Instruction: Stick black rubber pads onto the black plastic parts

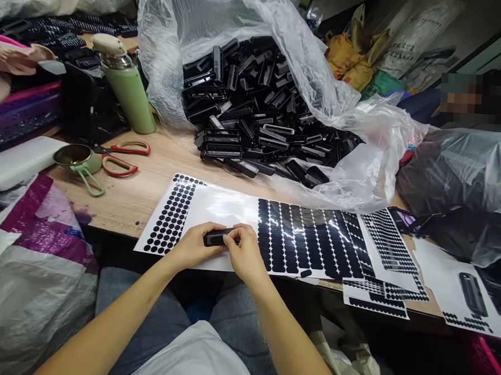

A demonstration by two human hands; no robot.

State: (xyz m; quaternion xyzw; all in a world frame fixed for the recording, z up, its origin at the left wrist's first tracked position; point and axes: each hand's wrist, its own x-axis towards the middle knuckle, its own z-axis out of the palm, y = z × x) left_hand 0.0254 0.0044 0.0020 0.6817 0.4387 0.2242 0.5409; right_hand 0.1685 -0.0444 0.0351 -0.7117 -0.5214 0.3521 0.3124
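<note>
My left hand [195, 243] and my right hand [243, 253] meet over the near edge of a white sheet [224, 206] covered with black round stickers. Both grip a small black plastic part [216, 238] between them, fingers closed on it. The left hand holds its left end; the right hand's fingertips press on its right end. A big pile of the same black parts [254, 109] lies behind the sheet, inside an opened clear plastic bag [307, 62].
A green flask [127, 86], its cap cup [78, 159] and red-handled scissors [121, 155] sit on the wooden table [150, 176] at left. More sticker sheets [390, 251] lie to the right, beside a dark bag [461, 170]. A woven bag [32, 265] stands at lower left.
</note>
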